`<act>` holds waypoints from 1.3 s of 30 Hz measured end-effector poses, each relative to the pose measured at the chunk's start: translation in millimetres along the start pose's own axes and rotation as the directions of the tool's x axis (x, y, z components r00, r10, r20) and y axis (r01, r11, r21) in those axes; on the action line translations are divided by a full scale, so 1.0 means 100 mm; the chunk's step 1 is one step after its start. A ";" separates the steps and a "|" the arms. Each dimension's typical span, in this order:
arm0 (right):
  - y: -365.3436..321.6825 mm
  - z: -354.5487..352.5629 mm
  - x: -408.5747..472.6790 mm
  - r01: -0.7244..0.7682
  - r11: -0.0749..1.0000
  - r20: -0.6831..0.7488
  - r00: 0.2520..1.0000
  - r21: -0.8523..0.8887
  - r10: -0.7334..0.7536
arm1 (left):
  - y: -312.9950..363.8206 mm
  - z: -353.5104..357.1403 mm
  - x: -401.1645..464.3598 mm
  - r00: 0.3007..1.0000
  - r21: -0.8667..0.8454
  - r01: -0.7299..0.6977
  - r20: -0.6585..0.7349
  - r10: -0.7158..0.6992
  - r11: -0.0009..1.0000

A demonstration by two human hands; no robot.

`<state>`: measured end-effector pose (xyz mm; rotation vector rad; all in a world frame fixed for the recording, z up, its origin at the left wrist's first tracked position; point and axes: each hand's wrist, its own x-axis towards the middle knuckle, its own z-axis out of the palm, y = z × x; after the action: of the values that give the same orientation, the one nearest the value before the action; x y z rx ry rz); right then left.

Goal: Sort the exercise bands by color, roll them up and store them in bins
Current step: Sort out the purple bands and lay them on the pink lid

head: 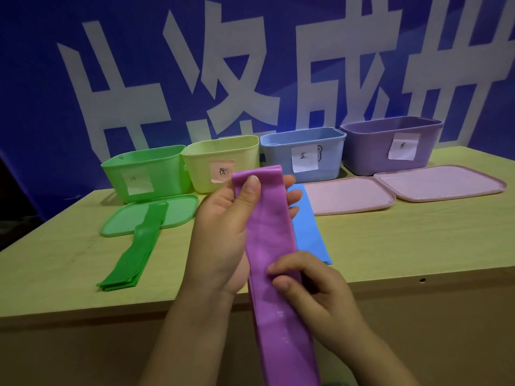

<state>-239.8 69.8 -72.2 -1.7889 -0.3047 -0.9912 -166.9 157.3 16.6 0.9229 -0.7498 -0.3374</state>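
Observation:
A long purple exercise band (269,240) hangs in front of me, its top end held up by my left hand (223,232), thumb on the front and fingers behind. Lower down, my right hand (303,285) pinches the same band at its right edge. Green bands (133,254) lie stacked on the table at the left, partly over a green lid (181,210). A blue band (309,232) lies flat behind the purple one. Four open bins stand at the back: green bin (164,168), yellow bin (245,154), blue bin (328,160) and purple bin (370,151), each with a paper label.
Two pink lids (348,196) (440,182) lie flat in front of the blue and purple bins. The wooden table (404,246) ends at a front edge near my wrists. A blue banner with large white characters covers the wall behind.

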 end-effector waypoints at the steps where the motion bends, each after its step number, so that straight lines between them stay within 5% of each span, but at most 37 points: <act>1: 0.00 0.00 -0.01 -0.032 0.999 0.044 0.999 0.019 0.031 | 0.02 -0.01 0.03 1.000 0.012 -0.006 -0.009 0.006 1.000; 10: 0.11 -0.03 0.01 -0.014 0.972 0.108 0.993 -0.234 0.040 | 0.09 -0.09 0.17 0.994 -0.017 -0.086 0.069 0.087 0.996; 17: 0.14 0.01 -0.01 -0.146 0.989 0.140 0.980 0.040 0.139 | 0.17 -0.11 0.20 0.987 -0.030 -0.111 0.110 0.114 0.993; 24: 0.18 0.05 -0.07 -0.302 0.953 0.299 0.910 0.001 0.288 | 0.26 -0.16 0.36 0.972 0.032 -0.207 0.123 0.201 0.978; 31: 0.24 0.10 -0.16 -0.338 0.941 0.397 0.862 -0.018 0.317 | 0.25 -0.24 0.48 0.989 0.083 -0.124 -0.077 0.130 0.989; 39: 0.27 0.14 -0.21 -0.421 0.907 0.426 0.820 -0.003 0.382 | 0.32 -0.28 0.51 0.992 0.154 -0.114 -0.034 0.121 0.981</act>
<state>-229.7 75.0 -107.6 -1.8679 -0.2151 -0.2810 -112.5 163.5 54.2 1.0217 -0.7946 -0.1574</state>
